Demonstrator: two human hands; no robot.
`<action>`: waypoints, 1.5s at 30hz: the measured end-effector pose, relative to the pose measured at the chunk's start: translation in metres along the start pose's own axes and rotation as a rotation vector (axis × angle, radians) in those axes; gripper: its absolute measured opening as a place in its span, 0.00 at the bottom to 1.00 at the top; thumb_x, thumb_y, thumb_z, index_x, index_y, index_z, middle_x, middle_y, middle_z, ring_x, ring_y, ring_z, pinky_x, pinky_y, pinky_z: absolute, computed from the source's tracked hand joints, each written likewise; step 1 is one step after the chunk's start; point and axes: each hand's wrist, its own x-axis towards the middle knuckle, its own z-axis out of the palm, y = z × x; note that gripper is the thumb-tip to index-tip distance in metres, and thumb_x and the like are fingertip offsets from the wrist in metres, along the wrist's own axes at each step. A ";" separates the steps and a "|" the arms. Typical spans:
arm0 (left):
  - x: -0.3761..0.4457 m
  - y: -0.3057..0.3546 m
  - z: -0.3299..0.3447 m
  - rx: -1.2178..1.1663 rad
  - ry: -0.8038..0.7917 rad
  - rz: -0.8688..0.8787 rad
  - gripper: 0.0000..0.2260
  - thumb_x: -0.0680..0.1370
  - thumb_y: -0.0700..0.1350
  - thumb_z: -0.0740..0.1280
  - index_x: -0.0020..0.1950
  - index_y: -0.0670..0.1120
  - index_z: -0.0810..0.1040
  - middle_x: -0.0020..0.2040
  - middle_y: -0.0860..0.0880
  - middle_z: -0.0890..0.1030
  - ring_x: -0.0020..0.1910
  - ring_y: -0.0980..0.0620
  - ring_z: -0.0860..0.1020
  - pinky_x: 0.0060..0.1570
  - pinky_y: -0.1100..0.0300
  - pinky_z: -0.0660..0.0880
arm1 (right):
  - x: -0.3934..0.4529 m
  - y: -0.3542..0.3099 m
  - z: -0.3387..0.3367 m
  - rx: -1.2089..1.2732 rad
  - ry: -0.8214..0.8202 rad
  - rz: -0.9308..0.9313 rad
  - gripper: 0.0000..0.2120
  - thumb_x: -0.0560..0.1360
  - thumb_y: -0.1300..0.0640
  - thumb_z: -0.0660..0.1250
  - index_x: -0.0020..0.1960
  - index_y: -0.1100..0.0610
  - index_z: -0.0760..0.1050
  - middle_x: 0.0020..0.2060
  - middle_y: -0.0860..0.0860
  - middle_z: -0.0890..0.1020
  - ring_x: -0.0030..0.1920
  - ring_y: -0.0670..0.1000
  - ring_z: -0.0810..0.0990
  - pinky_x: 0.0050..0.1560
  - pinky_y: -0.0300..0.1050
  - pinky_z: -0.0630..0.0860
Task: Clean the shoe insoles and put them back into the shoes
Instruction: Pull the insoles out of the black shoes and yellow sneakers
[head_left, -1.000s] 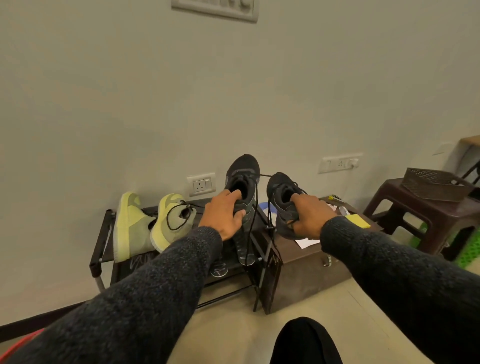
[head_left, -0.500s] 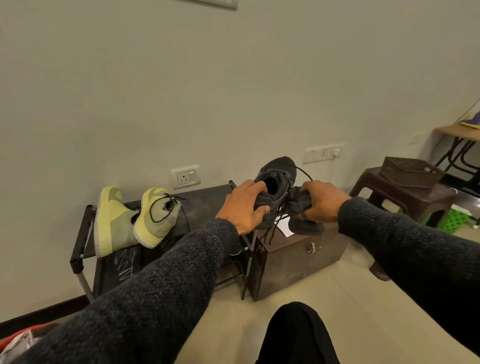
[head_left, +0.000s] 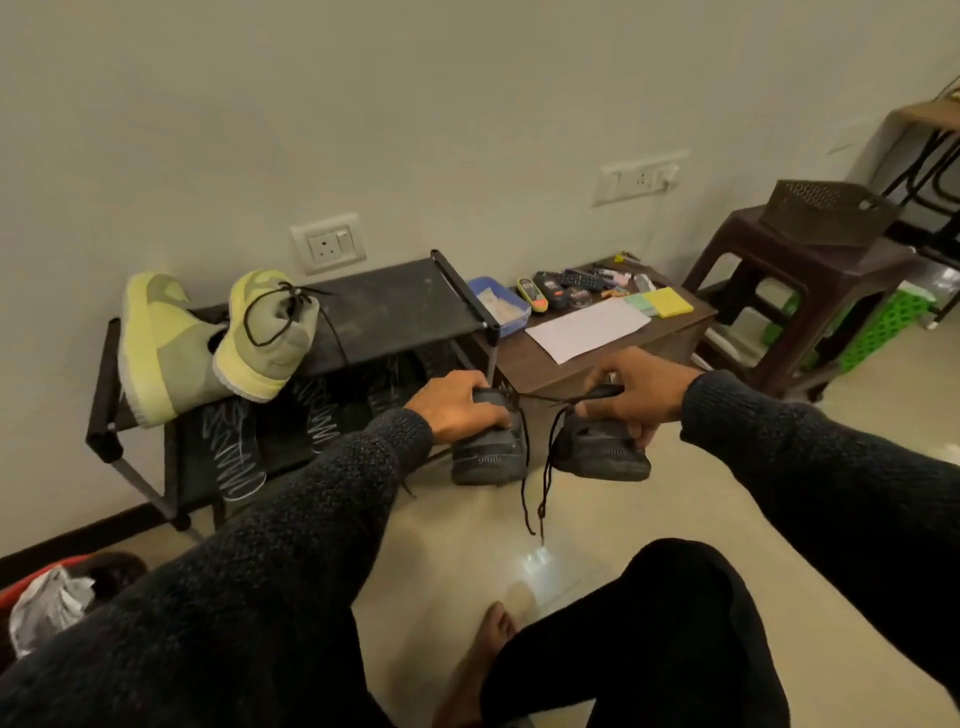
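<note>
Gripping one black shoe apiece, the left hand (head_left: 462, 408) is clutching the left shoe (head_left: 488, 454) by its collar while the right hand (head_left: 641, 395) is pinching the right shoe (head_left: 602, 452). Both are hanging just above the floor (head_left: 597, 525), in front of the shoe rack's (head_left: 395, 306) right end, toes pointing away, laces (head_left: 540, 483) dangling between. Insoles are likely inside, unseen.

I see my left grip (head_left: 460, 405) curled over one black shoe (head_left: 488, 457) and my right grip (head_left: 641, 397) pinching the other black shoe (head_left: 602, 454), laces (head_left: 540, 499) dangling between them, the shoe rack (head_left: 384, 306) and green sneakers (head_left: 208, 343) beyond the left grip.
</note>
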 end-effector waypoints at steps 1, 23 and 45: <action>0.004 -0.011 0.008 0.012 -0.022 -0.044 0.15 0.71 0.58 0.73 0.52 0.52 0.79 0.52 0.49 0.81 0.50 0.48 0.79 0.47 0.57 0.75 | 0.006 0.005 0.008 -0.009 -0.023 0.004 0.12 0.78 0.49 0.70 0.56 0.55 0.76 0.48 0.61 0.84 0.43 0.61 0.87 0.42 0.58 0.85; 0.117 -0.195 0.225 -0.039 -0.381 -0.348 0.12 0.77 0.45 0.72 0.58 0.47 0.76 0.60 0.42 0.78 0.58 0.43 0.77 0.59 0.53 0.75 | 0.224 0.101 0.221 -0.336 -0.190 0.320 0.23 0.74 0.50 0.72 0.67 0.56 0.74 0.60 0.58 0.80 0.60 0.60 0.80 0.61 0.53 0.78; 0.142 -0.197 0.253 -0.055 -0.383 -0.270 0.24 0.76 0.45 0.72 0.71 0.46 0.70 0.68 0.42 0.75 0.68 0.40 0.74 0.64 0.52 0.71 | 0.265 0.082 0.315 0.041 -0.153 0.505 0.21 0.81 0.51 0.62 0.70 0.61 0.72 0.68 0.63 0.73 0.67 0.64 0.74 0.69 0.54 0.69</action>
